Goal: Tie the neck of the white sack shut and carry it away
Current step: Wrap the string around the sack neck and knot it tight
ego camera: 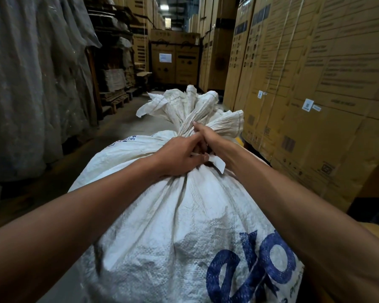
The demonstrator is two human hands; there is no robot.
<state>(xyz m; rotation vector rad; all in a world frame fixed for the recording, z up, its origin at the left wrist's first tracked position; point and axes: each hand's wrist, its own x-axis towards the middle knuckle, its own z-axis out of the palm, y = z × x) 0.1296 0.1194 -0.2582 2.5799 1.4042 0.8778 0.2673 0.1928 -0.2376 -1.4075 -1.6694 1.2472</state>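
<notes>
A large, full white woven sack [184, 226] with blue lettering fills the lower middle of the head view. Its neck [190, 121] is gathered into a tight bunch, and the loose mouth fans out beyond. My left hand [179, 158] clutches the neck from the left, where a white strip [217, 164] pokes out by the fingers. My right hand [204, 136] grips the neck from the right, thumb pressed along the bunched fabric. Whether a knot holds the neck is hidden by the two hands.
Tall stacks of cardboard cartons [304, 84] line the right side. Plastic-wrapped goods [31, 84] and wooden pallets [116, 99] stand on the left. A narrow concrete aisle [140, 123] runs ahead to more cartons [175, 60] at its end.
</notes>
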